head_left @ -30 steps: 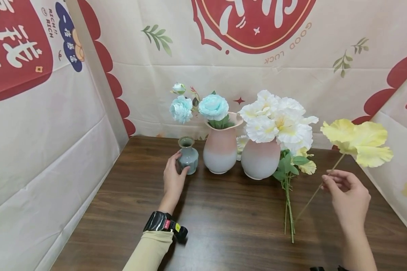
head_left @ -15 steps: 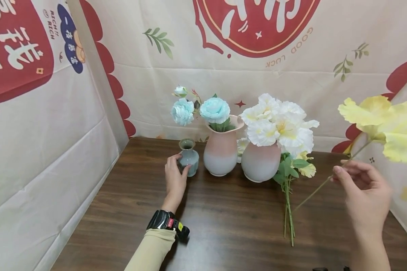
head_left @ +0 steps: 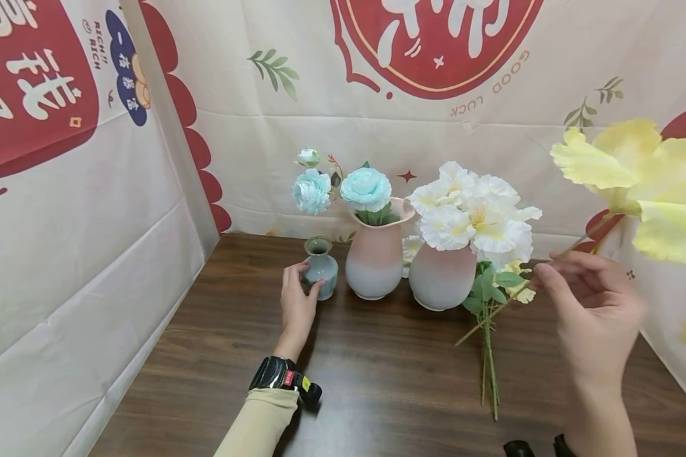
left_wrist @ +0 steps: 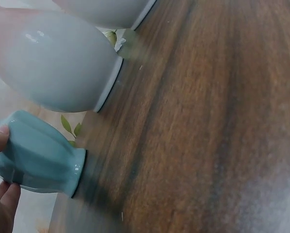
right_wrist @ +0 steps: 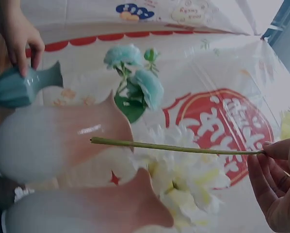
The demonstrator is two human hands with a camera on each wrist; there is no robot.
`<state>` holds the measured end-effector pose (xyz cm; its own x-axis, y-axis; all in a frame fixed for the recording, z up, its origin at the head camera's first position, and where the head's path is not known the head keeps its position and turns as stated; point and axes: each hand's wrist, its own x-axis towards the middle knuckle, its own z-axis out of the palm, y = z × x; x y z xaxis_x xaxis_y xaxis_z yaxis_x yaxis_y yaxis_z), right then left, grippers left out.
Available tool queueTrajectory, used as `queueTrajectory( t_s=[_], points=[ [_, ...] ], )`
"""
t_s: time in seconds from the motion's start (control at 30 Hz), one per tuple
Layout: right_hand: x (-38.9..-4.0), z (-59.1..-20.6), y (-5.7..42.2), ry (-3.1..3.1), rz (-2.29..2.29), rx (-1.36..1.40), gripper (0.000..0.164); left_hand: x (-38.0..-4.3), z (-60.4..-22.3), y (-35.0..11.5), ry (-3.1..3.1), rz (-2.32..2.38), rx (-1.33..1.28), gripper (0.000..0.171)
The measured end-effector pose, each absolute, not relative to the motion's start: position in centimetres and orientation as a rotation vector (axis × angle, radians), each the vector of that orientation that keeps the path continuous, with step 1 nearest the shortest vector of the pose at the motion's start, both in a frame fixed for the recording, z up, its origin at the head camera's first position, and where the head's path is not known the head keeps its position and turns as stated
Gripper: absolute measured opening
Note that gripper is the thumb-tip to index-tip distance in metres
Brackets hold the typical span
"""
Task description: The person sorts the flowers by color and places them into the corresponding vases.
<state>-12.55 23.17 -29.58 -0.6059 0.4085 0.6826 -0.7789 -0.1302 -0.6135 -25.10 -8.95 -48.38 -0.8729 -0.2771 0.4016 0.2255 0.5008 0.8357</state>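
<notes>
Pinching the thin, green-brown stem (right_wrist: 184, 147) of a large, ruffled yellow artificial flower (head_left: 634, 178), the right hand (head_left: 597, 311) holds it over the right side of the brown wood-grain desk (head_left: 389, 381), thumb and fingertips meeting below the bloom. Compared with half a second earlier, the stem has tilted nearer to horizontal, and its lower end has swung left, so that in the head view it crosses the bundle of leafy green stems (head_left: 490, 362) on the desk; whether the two touch cannot be told. The left hand (head_left: 297, 304) is unchanged: its grip grasps the body of a small, pale blue-green glazed vase (head_left: 322, 273), which stands upright on the desk, left of two rounded, pink-and-white ceramic vases (head_left: 374, 273). Pale blue ruffled flowers (head_left: 366, 189) rise from the nearer of these; a cluster of white ruffled flowers (head_left: 471, 212) hides the rim of the other. No stem shows in the small vase's mouth. The turn is judged to bring the stem's free end towards the vases' side, the yellow flower being in hand and not yet placed, the small vase steadied.
</notes>
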Motion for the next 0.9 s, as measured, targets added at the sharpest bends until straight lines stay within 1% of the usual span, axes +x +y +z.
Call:
queueTrajectory(
  t_s=[0.27, 0.5, 0.7, 0.9],
  points=[
    [-14.2, -29.8, 18.9, -1.286, 1.846, 0.544, 0.016, -25.2, -48.7, -9.1, -2.247, -1.382, 0.046, 0.045],
    [-16.3, -30.4, 15.1, -1.316, 1.786, 0.602, 0.014, -25.4, -48.8, -9.2, -2.251, -1.393, 0.028, 0.045],
    [-18.4, -31.0, 11.5, -1.436, 1.666, 0.660, 0.019, -25.3, -49.2, -9.4, -2.255, -1.379, 0.041, 0.045],
    [-20.3, -31.6, 9.1, -1.526, 1.611, 0.659, 0.027, -25.3, -49.1, -9.4, -2.279, -1.356, 0.045, 0.044]
  ],
)
